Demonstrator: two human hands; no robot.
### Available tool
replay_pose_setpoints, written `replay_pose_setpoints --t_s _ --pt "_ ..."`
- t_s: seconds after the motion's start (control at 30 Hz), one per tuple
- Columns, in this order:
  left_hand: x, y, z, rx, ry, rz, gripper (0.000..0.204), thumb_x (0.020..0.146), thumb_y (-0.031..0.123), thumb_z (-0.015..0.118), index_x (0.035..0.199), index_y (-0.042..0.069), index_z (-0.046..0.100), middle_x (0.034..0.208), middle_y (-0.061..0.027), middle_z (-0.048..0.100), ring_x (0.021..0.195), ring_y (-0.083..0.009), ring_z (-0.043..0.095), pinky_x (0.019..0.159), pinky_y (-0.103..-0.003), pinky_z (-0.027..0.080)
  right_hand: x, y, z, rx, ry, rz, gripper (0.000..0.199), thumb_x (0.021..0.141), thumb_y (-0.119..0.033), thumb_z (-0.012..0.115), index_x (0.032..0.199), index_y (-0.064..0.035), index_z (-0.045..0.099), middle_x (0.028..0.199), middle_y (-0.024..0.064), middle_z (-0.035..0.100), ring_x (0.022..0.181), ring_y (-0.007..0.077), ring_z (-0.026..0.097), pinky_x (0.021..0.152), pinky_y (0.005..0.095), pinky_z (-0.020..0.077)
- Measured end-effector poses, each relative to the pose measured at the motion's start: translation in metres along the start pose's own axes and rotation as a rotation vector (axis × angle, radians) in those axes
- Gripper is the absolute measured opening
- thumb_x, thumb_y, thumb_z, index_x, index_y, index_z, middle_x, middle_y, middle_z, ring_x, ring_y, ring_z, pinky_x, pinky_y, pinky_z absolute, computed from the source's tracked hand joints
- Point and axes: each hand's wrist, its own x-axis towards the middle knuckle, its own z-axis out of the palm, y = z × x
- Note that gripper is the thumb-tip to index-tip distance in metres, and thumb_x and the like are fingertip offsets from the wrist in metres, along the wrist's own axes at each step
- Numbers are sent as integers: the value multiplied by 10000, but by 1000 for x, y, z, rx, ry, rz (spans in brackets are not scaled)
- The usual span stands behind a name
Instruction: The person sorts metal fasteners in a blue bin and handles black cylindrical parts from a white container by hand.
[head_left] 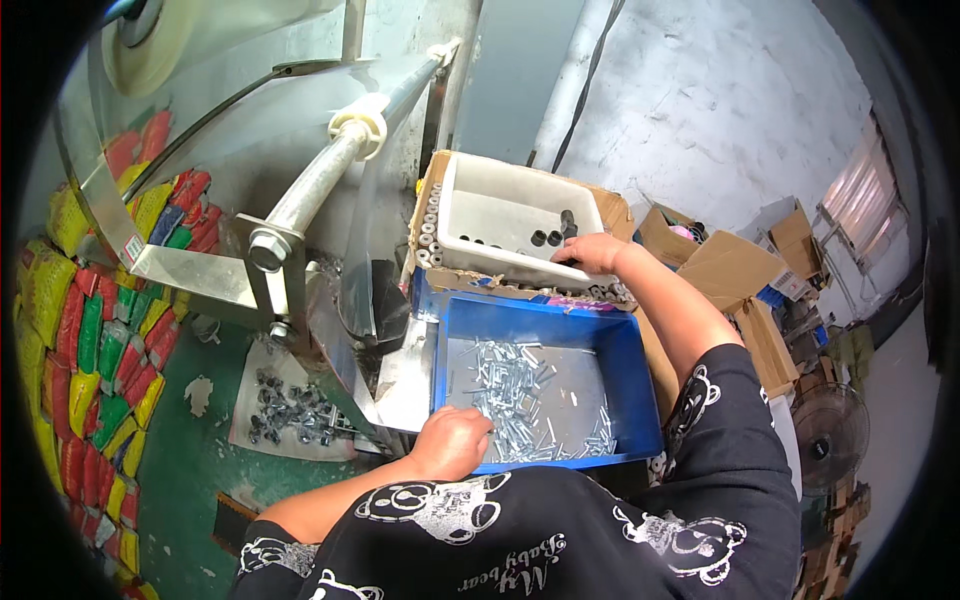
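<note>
My right hand (592,253) reaches over the near right rim of a white plastic bin (500,196). Its fingers bend down together beside a few short black cylindrical pieces (540,238); what they pinch, if anything, is hidden. Nearer to me stands a blue plastic crate (645,385) with a heap of silvery metal pins or screws (508,385) in it. At the crate's near left corner my left hand (452,442) is curled closed next to the heap. Whatever lies in its fingers cannot be made out.
The white bin rests in a cardboard box (622,212) with rows of small ring-shaped parts (428,240) along its side. On the left stands a metal frame with a roller bar (310,185), near stacked colourful bags (85,350). Open cartons (730,265) and a fan (830,440) are at the right.
</note>
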Motion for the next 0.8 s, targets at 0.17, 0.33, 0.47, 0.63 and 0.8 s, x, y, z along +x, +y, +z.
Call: replay_pose_setpoints --t_s 0.17,0.33,0.47,0.63,0.8 --pt "0 0 0 -7 -5 -7 105 725 71 646 828 61 662 775 -88 623 759 -290 615 719 -396 464 -8 -10 -9 284 372 113 399 817 -126 633 1201 -226 597 1085 126 610 1020 328 588 878 417 473" --pt "-2 -1 2 35 -40 -91 76 728 72 639 802 62 650 758 -88 605 763 -289 613 723 -399 461 -30 -77 -42 1386 280 -42 426 841 -102 654 1257 -95 564 935 -19 553 706 67 523 601 231 451" --pt "-4 -3 7 -3 36 -9 18 733 71 615 742 56 620 732 -101 584 755 -297 608 725 -413 460 -4 -165 -49 1600 14 -277 452 841 -121 679 1271 -75 546 938 0 577 695 90 548 595 224 461" --pt "-6 -4 7 14 42 -8 18 738 70 612 740 53 615 729 -114 579 750 -316 598 744 -419 471 87 -233 -30 860 285 -270 431 820 -108 668 1243 -77 591 1004 108 667 896 192 624 819 308 492" --pt "-5 -2 7 -30 75 -17 22 726 66 615 738 47 618 732 -115 575 744 -313 595 745 -413 472 197 -264 20 468 333 -246 322 782 -168 644 1086 -63 668 1088 189 665 1008 344 644 856 414 520"
